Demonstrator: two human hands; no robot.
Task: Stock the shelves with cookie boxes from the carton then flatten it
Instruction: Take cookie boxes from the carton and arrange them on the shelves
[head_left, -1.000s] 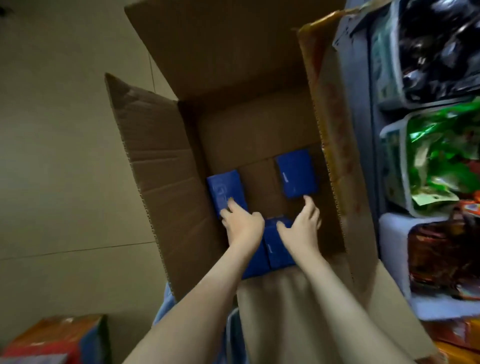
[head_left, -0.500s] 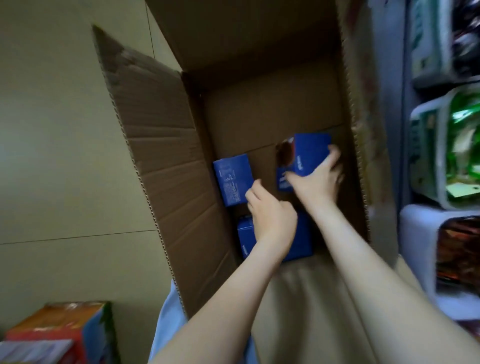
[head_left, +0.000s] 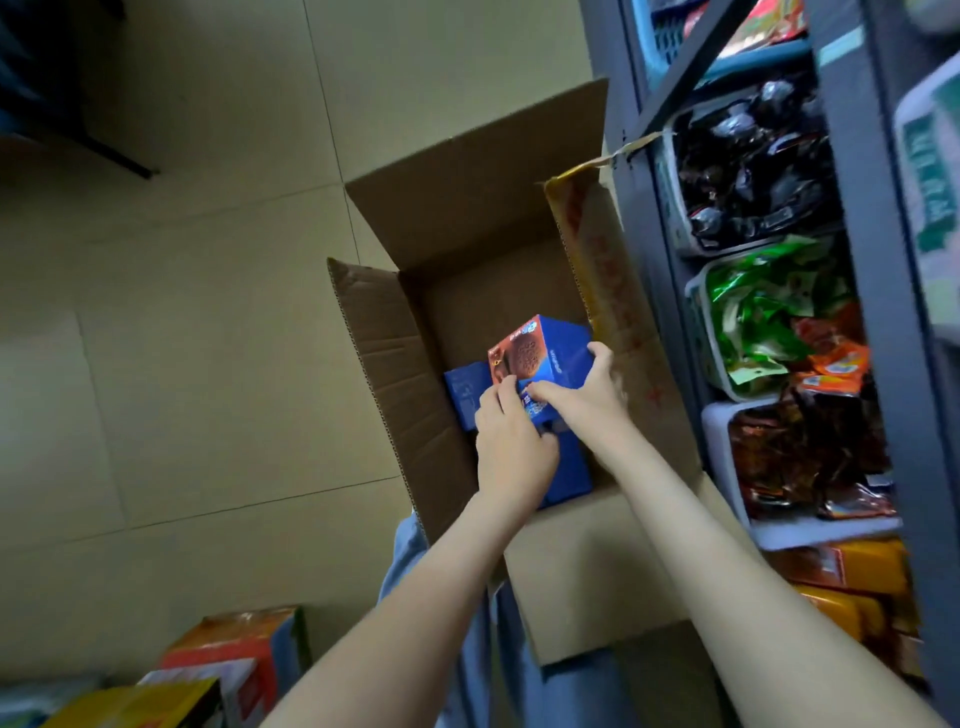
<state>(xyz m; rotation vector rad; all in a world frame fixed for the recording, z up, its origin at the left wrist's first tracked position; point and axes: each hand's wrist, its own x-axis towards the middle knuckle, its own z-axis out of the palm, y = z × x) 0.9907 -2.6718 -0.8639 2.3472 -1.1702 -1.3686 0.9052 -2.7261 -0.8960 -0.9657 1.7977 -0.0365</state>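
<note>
- Head view: a blue cardboard cookie box with a chocolate-cookie picture (head_left: 524, 358) sits at the centre of the frame, held over the opening of a brown corrugated cardboard carton (head_left: 384, 364).
- The cookie box is tilted. Its pictured face turns toward the upper left of the frame, a plain blue side faces right, and one corner points up-frame.
- Its long axis seems to run from that top corner down toward the hands, but the lower end is covered.
- The right hand (head_left: 587, 397) grips the cookie box, thumb across the near face and fingers curled over the right edge.
- The left hand (head_left: 511, 447) grips it too, fingers curled against the lower left edge.
- A second blue box (head_left: 462, 389) lies flat on the carton bottom, left of the held one. A third blue box (head_left: 569, 467) lies between the forearms.
- The carton stands with its flaps open on a beige tiled floor (head_left: 182, 312), just beside a grey metal shelf unit (head_left: 644, 218).
- The shelves hold black shiny packets (head_left: 753, 166), green foil packets (head_left: 763, 306) and brown-red packets (head_left: 800, 457).
- Orange and red cartons (head_left: 234, 654) show at the lower left of the frame.
</note>
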